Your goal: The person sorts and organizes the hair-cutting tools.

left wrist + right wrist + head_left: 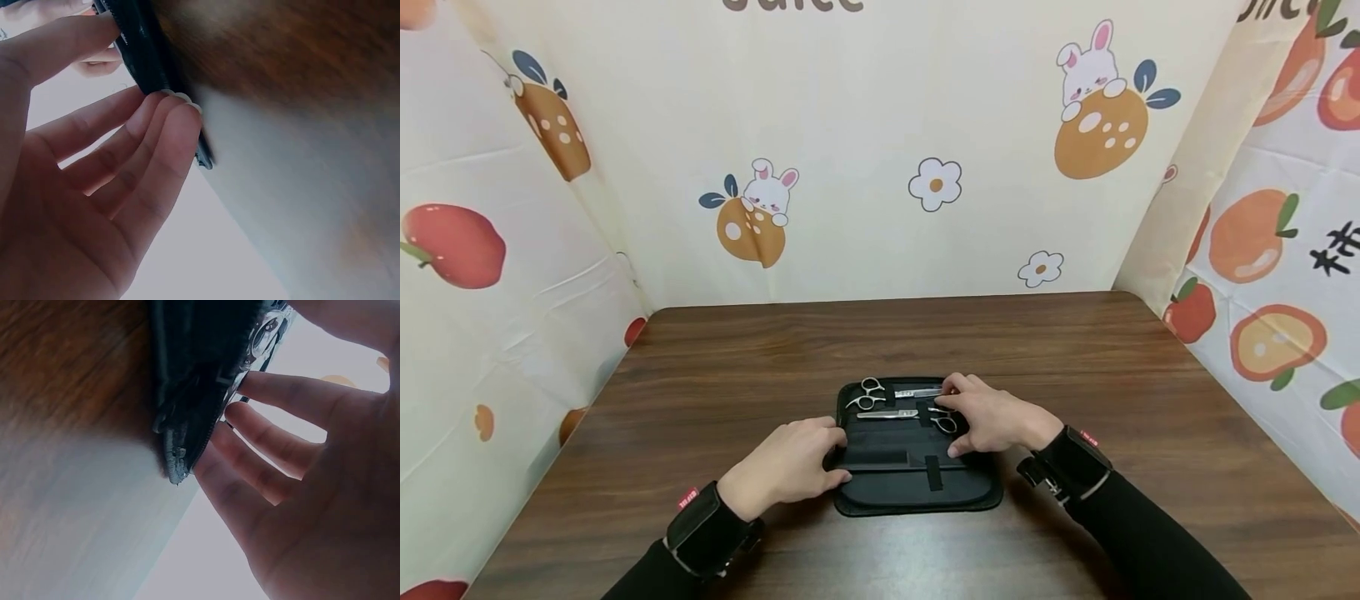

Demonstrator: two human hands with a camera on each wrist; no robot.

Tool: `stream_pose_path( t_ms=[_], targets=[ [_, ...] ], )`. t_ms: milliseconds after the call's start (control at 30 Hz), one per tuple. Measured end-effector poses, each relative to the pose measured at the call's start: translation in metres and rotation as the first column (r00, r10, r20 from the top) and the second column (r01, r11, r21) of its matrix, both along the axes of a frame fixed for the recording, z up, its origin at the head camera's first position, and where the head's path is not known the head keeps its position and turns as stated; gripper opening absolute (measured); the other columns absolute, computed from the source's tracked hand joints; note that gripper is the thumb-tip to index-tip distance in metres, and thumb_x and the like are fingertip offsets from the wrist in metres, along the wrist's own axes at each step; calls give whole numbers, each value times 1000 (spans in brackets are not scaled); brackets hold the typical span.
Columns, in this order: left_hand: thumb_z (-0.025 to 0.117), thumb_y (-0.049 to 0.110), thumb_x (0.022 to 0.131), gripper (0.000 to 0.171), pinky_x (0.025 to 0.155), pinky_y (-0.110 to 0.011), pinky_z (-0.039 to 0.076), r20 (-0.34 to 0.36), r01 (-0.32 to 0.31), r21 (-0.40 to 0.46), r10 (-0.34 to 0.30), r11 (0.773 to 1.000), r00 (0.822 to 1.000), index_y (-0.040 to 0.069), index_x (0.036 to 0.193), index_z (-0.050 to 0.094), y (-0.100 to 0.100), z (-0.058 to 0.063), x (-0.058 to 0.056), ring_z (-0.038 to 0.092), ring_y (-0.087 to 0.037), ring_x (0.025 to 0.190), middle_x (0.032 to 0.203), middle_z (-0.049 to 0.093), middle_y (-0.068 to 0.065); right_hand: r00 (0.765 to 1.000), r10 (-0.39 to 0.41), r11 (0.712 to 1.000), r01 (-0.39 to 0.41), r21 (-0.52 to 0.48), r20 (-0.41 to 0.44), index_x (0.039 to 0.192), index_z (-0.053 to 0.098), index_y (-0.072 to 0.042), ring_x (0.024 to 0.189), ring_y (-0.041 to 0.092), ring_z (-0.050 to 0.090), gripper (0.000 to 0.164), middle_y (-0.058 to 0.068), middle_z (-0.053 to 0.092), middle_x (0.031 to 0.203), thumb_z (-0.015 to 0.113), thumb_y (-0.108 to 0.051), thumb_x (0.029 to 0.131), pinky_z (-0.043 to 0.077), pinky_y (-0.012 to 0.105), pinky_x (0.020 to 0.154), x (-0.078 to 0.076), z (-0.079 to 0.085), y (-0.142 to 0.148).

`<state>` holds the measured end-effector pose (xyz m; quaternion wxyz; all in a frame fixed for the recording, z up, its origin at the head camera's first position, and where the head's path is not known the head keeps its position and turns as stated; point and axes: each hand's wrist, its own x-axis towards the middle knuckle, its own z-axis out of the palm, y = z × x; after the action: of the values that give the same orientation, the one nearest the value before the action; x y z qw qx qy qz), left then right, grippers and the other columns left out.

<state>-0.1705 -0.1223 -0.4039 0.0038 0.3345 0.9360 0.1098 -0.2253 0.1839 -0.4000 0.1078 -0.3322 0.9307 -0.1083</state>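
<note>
One black case lies open between the two hands on one wooden table. The left hand, thumb and fingers apart, touches the edge to its right. The right hand, fingers spread, touches the opposite edge. Inside are two scissors: the near pair has its loops beside the right hand, the far pair its blades.

The case is set on the bench, a cloth hung behind; in its far half, one pair of scissors is placed before another. It is flanked by the left hand and right hand.
</note>
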Motion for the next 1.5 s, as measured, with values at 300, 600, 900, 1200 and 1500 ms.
stream_pose_path(
  t_ms=[300,600,900,1200,1500],
  targets=[
    [69,34,78,23,57,-28,43,-33,42,2,-42,999,999,17,91,65,2,-1,-1,45,-6,65,81,50,8,1000,4,1000,-4,1,3,132,47,-10,113,18,33,69,1,35,130,73,-40,74,42,39,78,0,0,0],
    [68,36,80,22,50,-24,38,-36,93,12,-93,996,995,17,91,67,9,-3,-2,41,-5,60,76,44,9,1000,8,1000,-8,0,-1,132,47,-10,112,17,33,69,1,35,129,73,-39,74,43,38,76,1,-1,0],
    [69,39,78,26,50,-23,38,-32,90,27,-90,996,995,17,92,67,9,-4,-3,41,-5,60,79,40,8,1000,4,1000,-4,4,-7,132,47,-11,112,17,33,69,1,35,129,73,-40,75,43,38,76,1,0,-1],
    [73,42,73,33,55,-26,42,26,13,17,-14,1000,1000,17,91,63,2,0,-2,44,-6,64,84,47,6,1000,11,1000,-11,-12,-14,131,48,-10,112,18,33,69,2,36,129,73,-40,75,43,38,78,1,-1,1],
    [67,42,79,27,52,-25,39,78,-5,67,0,998,997,19,90,61,-2,1,-5,44,-7,63,82,47,7,1000,9,1000,-9,-23,-1,133,46,-11,113,16,32,70,0,35,129,72,-41,75,41,37,80,1,0,2]
  ],
)
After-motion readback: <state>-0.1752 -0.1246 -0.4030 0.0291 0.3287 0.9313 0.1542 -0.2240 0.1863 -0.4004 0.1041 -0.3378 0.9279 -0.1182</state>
